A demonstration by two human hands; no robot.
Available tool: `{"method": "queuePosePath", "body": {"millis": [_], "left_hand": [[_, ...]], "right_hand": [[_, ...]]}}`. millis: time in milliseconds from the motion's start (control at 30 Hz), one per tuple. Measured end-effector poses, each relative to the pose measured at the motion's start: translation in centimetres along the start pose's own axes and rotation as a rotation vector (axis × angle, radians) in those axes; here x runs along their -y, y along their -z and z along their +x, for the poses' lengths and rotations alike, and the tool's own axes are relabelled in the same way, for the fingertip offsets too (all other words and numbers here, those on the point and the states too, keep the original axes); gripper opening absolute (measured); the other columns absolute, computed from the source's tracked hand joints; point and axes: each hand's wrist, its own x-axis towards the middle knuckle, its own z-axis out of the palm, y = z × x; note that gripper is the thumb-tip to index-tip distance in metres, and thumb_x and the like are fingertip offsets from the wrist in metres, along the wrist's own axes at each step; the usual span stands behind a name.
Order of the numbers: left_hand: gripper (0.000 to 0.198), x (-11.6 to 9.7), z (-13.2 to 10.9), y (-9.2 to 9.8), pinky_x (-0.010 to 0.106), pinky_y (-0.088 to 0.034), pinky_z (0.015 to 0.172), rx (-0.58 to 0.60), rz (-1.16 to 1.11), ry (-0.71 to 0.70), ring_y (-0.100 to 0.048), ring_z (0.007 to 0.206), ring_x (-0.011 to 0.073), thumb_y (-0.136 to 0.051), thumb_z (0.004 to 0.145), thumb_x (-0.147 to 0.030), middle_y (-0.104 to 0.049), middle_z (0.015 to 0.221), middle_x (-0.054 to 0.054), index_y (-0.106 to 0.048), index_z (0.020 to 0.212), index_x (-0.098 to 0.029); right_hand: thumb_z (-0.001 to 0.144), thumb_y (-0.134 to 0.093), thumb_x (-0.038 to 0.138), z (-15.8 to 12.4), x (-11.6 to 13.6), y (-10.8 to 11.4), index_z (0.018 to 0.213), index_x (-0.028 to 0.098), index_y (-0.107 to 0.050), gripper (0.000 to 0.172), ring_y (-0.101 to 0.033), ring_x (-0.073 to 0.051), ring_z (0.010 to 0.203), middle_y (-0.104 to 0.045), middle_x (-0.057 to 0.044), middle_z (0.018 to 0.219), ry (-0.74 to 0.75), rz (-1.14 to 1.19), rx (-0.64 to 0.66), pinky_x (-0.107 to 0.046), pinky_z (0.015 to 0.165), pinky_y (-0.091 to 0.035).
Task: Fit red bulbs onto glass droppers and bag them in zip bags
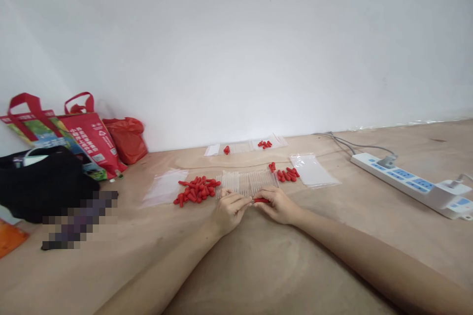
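Your right hand has a red rubber bulb gripped in its fingers, lying sideways just above the wooden table. Your left hand is bunched up at the bulb's left end; can't tell what it grips, fingers hide it. Row of clear tubes lies just beyond both hands. Big pile of red bulbs left of the tubes, smaller cluster at their right end. Power strip sits well apart, far right.

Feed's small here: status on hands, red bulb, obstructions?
Right hand gripping red dropper bulb. Left hand at its end, grip hidden. Clear dropper tubes just beyond both hands; nothing seen blocking.
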Motion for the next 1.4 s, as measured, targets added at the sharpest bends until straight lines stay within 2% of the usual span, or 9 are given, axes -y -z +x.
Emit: {"method": "queuePosePath", "body": {"millis": [200,333,500,600,767,867,1000,1167,1400], "left_hand": [[0.018,0.4,0.2,0.3,0.031,-0.033,0.073,0.000,0.051,0.094,-0.060,0.064,0.0128,-0.046,0.084,-0.027,-0.068,0.075,0.002,-0.060,0.092,-0.019],[0.022,0.6,0.0,0.4,0.031,-0.033,0.072,0.017,0.040,0.202,-0.057,0.056,0.0116,-0.042,0.085,-0.030,-0.066,0.064,0.001,-0.061,0.082,-0.018],[0.024,0.5,-0.1,0.2,0.032,-0.033,0.071,0.051,0.001,0.183,-0.053,0.051,0.0109,-0.042,0.085,-0.030,-0.063,0.056,-0.001,-0.062,0.083,-0.018],[0.024,0.2,0.1,0.5,0.034,-0.031,0.076,0.104,-0.027,0.164,-0.057,0.064,0.0144,-0.050,0.080,-0.034,-0.066,0.070,0.001,-0.059,0.095,-0.019],[0.025,0.0,0.3,0.8,0.037,-0.029,0.080,0.130,0.014,0.217,-0.055,0.084,0.0192,-0.051,0.078,-0.033,-0.065,0.089,0.005,-0.057,0.099,-0.019],[0.018,0.2,0.3,0.6,0.038,-0.030,0.079,0.129,0.042,0.230,-0.054,0.083,0.0194,-0.050,0.079,-0.029,-0.064,0.087,0.004,-0.059,0.093,-0.020],[0.014,0.5,0.1,0.3,0.038,-0.030,0.078,0.140,0.061,0.217,-0.054,0.081,0.0189,-0.051,0.078,-0.025,-0.064,0.084,0.003,-0.060,0.087,-0.021],[0.012,0.5,0.0,0.4,0.038,-0.029,0.079,0.139,0.066,0.214,-0.053,0.080,0.0179,-0.050,0.078,-0.024,-0.063,0.083,0.002,-0.061,0.082,-0.021],[0.012,0.4,0.2,0.4,0.038,-0.029,0.079,0.141,0.061,0.230,-0.053,0.080,0.0173,-0.050,0.078,-0.023,-0.063,0.083,0.002,-0.062,0.077,-0.020]], "right_hand": [[0.077,-0.053,0.028,0.7,-0.3,1.8,0.075,0.017,-0.061,0.014,-0.055,-0.014,0.069,-0.062,-0.004,0.072,-0.137,0.142,-0.076,-0.028,0.066,-0.043],[0.072,-0.057,0.037,0.8,-0.9,1.4,0.083,0.016,-0.058,0.024,-0.057,-0.014,0.067,-0.062,-0.003,0.074,-0.350,0.458,-0.175,-0.028,0.063,-0.045],[0.063,-0.064,0.041,1.5,-0.8,0.1,0.077,0.019,-0.049,0.029,-0.056,-0.012,0.067,-0.059,0.000,0.071,-0.456,0.735,-0.325,-0.025,0.062,-0.045],[0.062,-0.063,0.041,2.3,-1.4,1.0,0.078,0.018,-0.050,0.030,-0.056,-0.012,0.066,-0.058,0.000,0.068,-0.509,0.781,-0.333,-0.026,0.063,-0.044],[0.069,-0.053,0.039,3.8,-4.6,5.0,0.096,0.018,-0.053,0.034,-0.049,-0.010,0.051,-0.055,0.002,0.062,-0.652,0.459,-0.454,-0.022,0.049,-0.038],[0.070,-0.051,0.033,4.3,-6.6,5.9,0.092,0.017,-0.056,0.028,-0.045,-0.009,0.045,-0.055,0.002,0.058,-0.747,0.221,-0.395,-0.023,0.045,-0.034],[0.070,-0.049,0.028,5.0,-7.4,4.6,0.085,0.018,-0.059,0.020,-0.051,-0.012,0.050,-0.060,0.000,0.060,-0.761,-0.076,-0.260,-0.025,0.051,-0.035],[0.072,-0.048,0.029,5.6,-6.8,3.0,0.087,0.021,-0.060,0.021,-0.058,-0.021,0.076,-0.065,-0.004,0.076,-0.750,-0.426,-0.127,-0.031,0.067,-0.035],[0.074,-0.045,0.034,5.3,-6.3,2.6,0.103,0.018,-0.054,0.033,-0.055,-0.023,0.091,-0.065,-0.007,0.090,-0.792,-0.564,-0.086,-0.039,0.081,-0.028]]}}
